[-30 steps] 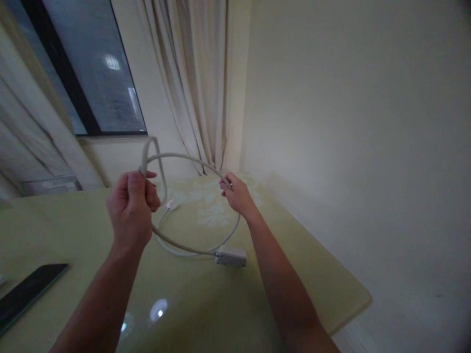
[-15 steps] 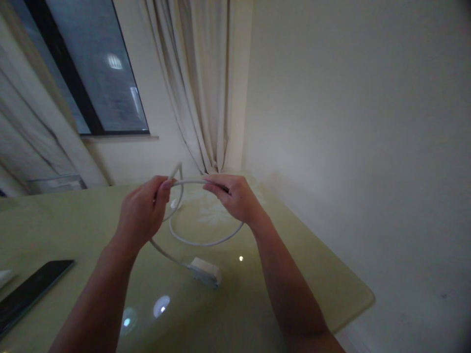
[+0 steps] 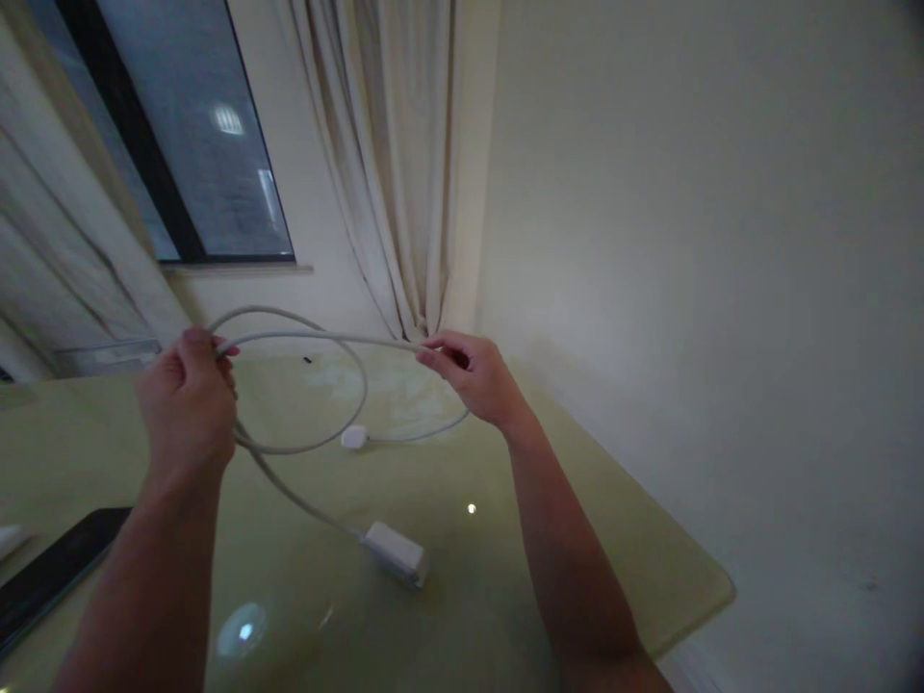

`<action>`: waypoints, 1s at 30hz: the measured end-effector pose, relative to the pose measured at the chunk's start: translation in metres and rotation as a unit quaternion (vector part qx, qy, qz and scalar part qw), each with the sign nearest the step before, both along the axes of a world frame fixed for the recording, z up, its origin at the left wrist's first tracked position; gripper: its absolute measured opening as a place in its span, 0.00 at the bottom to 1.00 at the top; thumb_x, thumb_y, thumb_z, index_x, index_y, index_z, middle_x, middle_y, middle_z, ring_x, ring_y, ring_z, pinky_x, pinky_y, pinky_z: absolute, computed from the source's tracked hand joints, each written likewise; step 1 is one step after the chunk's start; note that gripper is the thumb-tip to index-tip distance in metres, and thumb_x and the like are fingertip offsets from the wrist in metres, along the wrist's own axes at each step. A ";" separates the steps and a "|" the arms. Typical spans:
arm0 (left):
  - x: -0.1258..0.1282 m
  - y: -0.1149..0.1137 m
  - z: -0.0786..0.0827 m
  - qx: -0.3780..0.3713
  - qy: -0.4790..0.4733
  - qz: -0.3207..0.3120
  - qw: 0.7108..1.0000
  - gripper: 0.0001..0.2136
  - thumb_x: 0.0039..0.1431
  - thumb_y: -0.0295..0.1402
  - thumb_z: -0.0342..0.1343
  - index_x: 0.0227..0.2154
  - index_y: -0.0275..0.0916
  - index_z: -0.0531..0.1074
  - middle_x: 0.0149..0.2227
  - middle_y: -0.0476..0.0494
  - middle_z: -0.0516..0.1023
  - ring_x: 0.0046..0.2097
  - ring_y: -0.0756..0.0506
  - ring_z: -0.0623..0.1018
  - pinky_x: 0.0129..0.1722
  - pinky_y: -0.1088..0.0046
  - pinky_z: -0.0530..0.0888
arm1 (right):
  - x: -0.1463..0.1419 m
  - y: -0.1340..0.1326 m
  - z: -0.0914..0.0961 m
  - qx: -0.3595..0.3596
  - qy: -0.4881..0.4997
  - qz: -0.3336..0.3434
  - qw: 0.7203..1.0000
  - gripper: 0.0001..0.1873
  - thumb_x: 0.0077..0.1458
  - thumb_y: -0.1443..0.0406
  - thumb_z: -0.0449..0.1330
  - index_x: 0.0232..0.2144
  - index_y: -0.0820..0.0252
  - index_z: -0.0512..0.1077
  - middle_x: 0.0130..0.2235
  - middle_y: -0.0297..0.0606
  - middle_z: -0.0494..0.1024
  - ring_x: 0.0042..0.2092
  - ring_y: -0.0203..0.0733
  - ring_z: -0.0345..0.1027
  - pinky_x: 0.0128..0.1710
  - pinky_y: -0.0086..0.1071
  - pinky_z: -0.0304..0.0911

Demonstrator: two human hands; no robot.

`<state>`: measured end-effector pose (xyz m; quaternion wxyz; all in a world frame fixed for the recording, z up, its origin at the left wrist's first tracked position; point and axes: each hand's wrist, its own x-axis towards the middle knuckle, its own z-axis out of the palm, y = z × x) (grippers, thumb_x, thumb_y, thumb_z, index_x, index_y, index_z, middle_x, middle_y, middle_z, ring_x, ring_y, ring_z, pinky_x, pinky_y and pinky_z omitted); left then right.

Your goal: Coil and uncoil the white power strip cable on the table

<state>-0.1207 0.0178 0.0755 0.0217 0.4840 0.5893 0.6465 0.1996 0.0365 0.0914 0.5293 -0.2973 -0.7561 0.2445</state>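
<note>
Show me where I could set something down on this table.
Bare tabletop shows between the right forearm and the wall, and between that forearm and the white block. It's crowded around the looped cable and dark slab.

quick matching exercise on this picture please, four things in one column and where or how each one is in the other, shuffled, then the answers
Things:
1. left hand
2. right hand
3. larger white block
4. dark flat slab

Places and states:
A. attached at the near end of the white cable
B. lying on the table at the left edge of the view
C. pinching a single strand of the cable
D. holding the cable where its big loop gathers

Pairs: 1-D, 2-C, 3-A, 4-B
</note>
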 end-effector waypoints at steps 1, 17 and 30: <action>-0.002 -0.001 0.001 0.024 -0.028 0.008 0.999 0.20 0.73 0.53 0.41 0.32 0.47 0.68 0.24 0.49 0.64 0.23 0.47 0.61 0.22 0.66 0.58 | 0.003 -0.001 0.002 0.031 -0.002 -0.031 0.999 0.16 0.65 0.52 0.67 0.41 0.58 0.84 0.27 0.30 0.75 0.28 0.34 0.63 0.31 0.31 0.58; 0.095 -0.042 0.016 0.025 0.239 -0.081 0.967 0.17 0.74 0.42 0.45 0.33 0.42 0.72 0.27 0.49 0.76 0.28 0.47 0.74 0.30 0.70 0.65 | -0.033 -0.041 0.014 0.126 -0.214 -0.143 0.958 0.15 0.74 0.56 0.58 0.45 0.56 0.82 0.43 0.38 0.84 0.43 0.39 0.75 0.43 0.31 0.62; 0.000 -0.016 0.011 -0.077 0.099 0.061 0.990 0.22 0.75 0.47 0.40 0.32 0.43 0.71 0.27 0.48 0.74 0.28 0.45 0.73 0.29 0.67 0.66 | 0.008 -0.012 0.009 0.078 -0.141 -0.119 0.980 0.10 0.66 0.58 0.68 0.38 0.57 0.84 0.32 0.35 0.83 0.32 0.36 0.71 0.36 0.31 0.60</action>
